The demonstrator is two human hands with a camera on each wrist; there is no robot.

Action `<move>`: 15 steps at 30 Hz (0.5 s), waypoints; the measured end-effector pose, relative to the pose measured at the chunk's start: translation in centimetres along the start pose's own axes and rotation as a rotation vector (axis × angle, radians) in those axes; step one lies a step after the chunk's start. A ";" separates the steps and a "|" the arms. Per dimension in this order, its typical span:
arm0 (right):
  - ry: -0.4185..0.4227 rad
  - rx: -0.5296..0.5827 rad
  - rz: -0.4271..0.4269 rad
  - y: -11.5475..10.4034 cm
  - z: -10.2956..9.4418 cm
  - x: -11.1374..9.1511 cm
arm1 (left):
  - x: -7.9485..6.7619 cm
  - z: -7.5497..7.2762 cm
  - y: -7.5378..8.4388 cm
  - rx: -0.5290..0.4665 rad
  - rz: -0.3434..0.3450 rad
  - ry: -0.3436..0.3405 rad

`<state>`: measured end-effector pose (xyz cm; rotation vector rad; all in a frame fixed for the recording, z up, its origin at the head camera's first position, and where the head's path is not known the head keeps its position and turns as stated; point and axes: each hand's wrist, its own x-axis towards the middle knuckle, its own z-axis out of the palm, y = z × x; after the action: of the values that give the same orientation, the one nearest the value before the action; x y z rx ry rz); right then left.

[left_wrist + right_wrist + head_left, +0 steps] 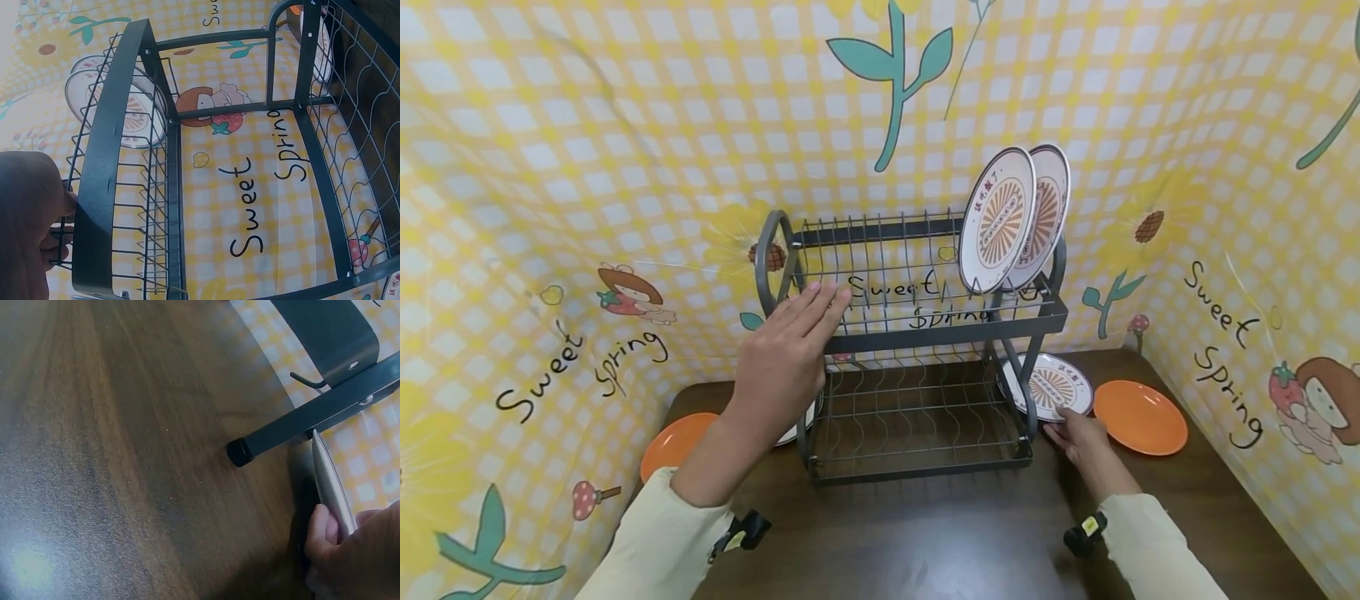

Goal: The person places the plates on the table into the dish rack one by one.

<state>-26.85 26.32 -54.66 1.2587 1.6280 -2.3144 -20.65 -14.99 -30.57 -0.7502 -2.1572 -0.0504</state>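
Note:
A dark grey two-tier dish rack (917, 333) stands on a brown wooden table (925, 533). Two patterned white plates (1011, 218) stand upright at the right end of its top tier. My left hand (812, 312) rests with straight fingers on the top tier's front rail, at its left end; in the left wrist view the fingertips (62, 215) touch the rack's wires (109, 187). My right hand (1063, 429) pinches the near rim of a third patterned plate (1052, 387) lying by the rack's right foot. In the right wrist view the fingers (322, 528) hold that plate's edge (331, 481).
One orange plate (1141, 417) lies right of the patterned plate, another orange plate (677, 442) left of the rack. A white plate (793, 432) shows partly behind my left wrist. Yellow checked sheets (512, 250) wall in the table on three sides. The rack's rubber foot (240, 452) stands near my right hand.

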 end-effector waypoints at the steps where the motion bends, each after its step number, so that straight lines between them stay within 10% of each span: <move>1: -0.004 -0.001 -0.001 0.0 0.0 0.0 | 0.0 0.0 0.0 0.001 0.000 -0.001; 15: -0.012 -0.165 -0.189 0.1 -0.3 0.0 | 0.0 0.1 0.0 0.011 -0.002 0.000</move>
<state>-26.60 26.55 -54.76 1.0986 1.9659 -2.2239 -20.73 -14.94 -30.64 -0.7415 -2.1571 -0.0396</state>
